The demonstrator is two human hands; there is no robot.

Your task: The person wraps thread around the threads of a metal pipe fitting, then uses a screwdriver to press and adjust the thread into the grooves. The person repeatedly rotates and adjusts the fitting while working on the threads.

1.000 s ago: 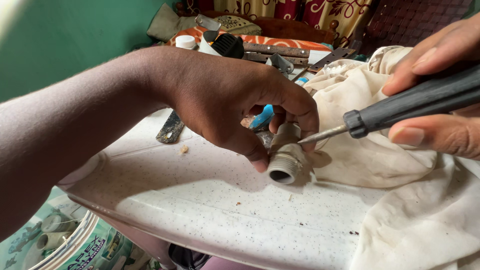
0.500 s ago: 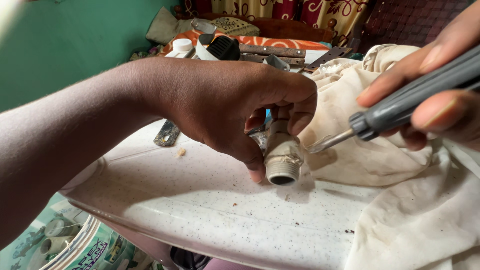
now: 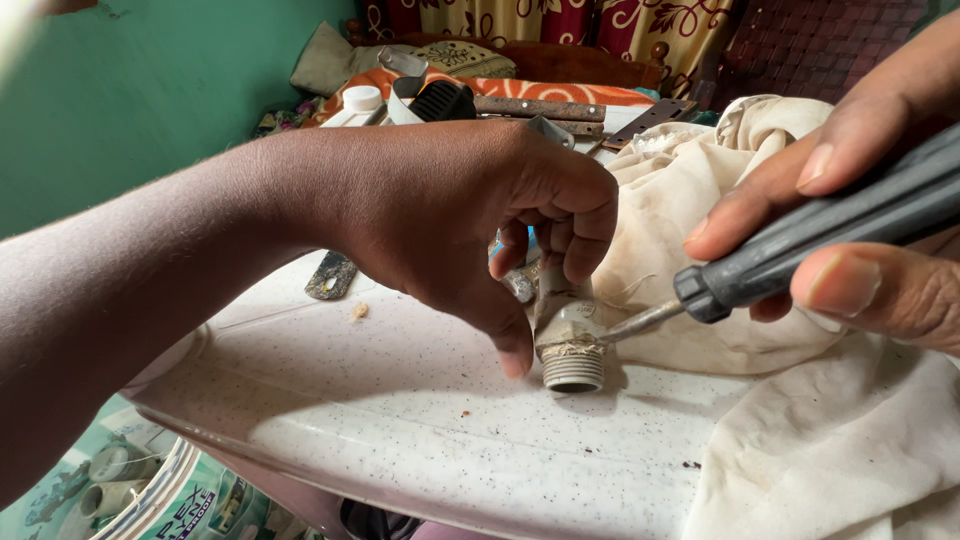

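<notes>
My left hand (image 3: 470, 215) grips a grey metal pipe fitting (image 3: 570, 345) and holds it down on the white speckled tabletop (image 3: 420, 420), its threaded end facing me. My right hand (image 3: 860, 220) holds a screwdriver (image 3: 800, 250) by its dark grey handle. The metal tip touches the right side of the fitting just above the threads. A bit of blue shows behind the fitting, mostly hidden by my fingers.
A crumpled cream cloth (image 3: 800, 420) covers the table's right side. A small dark flat tool (image 3: 330, 275) lies behind my left wrist. Tools, a white bottle (image 3: 360, 102) and patterned fabric crowd the back. A bucket (image 3: 150, 495) with pipe parts stands below the table's left edge.
The fitting has been turned so its threaded end points down toward me. The screwdriver tip has moved in and now touches the fitting's side.
</notes>
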